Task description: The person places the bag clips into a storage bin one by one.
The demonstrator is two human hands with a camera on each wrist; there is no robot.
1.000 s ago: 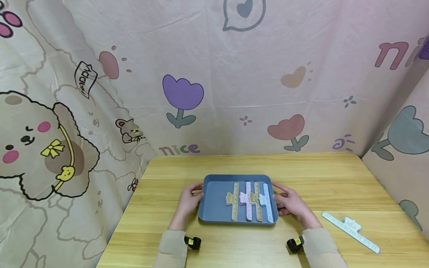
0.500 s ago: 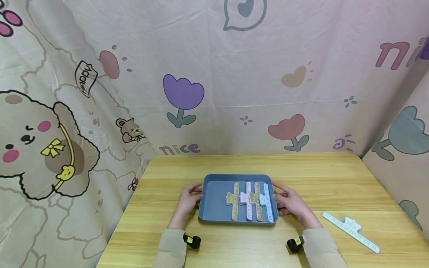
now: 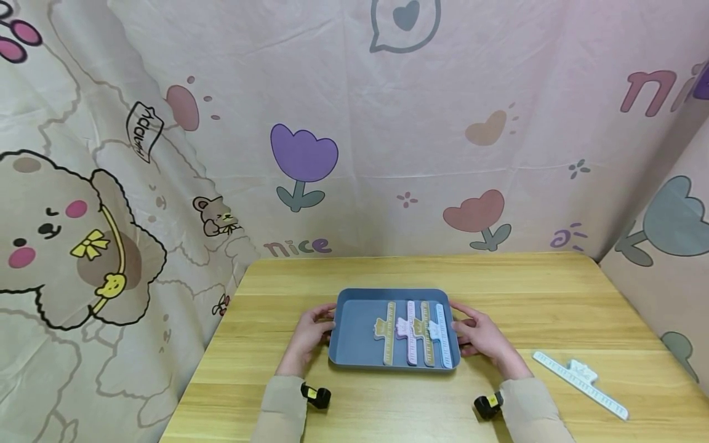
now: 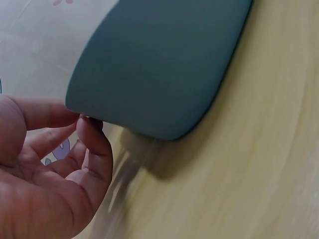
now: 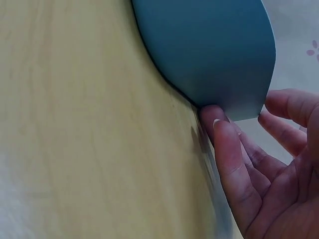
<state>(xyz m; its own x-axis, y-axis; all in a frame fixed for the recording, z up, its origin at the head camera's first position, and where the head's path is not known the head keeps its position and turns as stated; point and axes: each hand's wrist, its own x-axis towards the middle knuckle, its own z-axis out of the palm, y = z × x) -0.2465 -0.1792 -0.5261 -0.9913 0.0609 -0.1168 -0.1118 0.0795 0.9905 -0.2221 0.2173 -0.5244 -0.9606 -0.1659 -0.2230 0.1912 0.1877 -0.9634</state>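
A blue-grey tray sits mid-table, held at both short ends. My left hand grips the tray's left end, thumb and finger at its edge in the left wrist view. My right hand holds the right end; in the right wrist view its thumb is at the rim and a fingertip is at the tray's lower edge. Upright side by side in the tray's right half lie ruler-shaped clips: a tan clip, a pink clip, a second tan clip and a light blue clip.
A pale mint ruler-shaped clip lies slanted on the wooden table, to the right of my right forearm. A printed cloth hangs behind the table and along its sides. Each wrist wears a small black camera.
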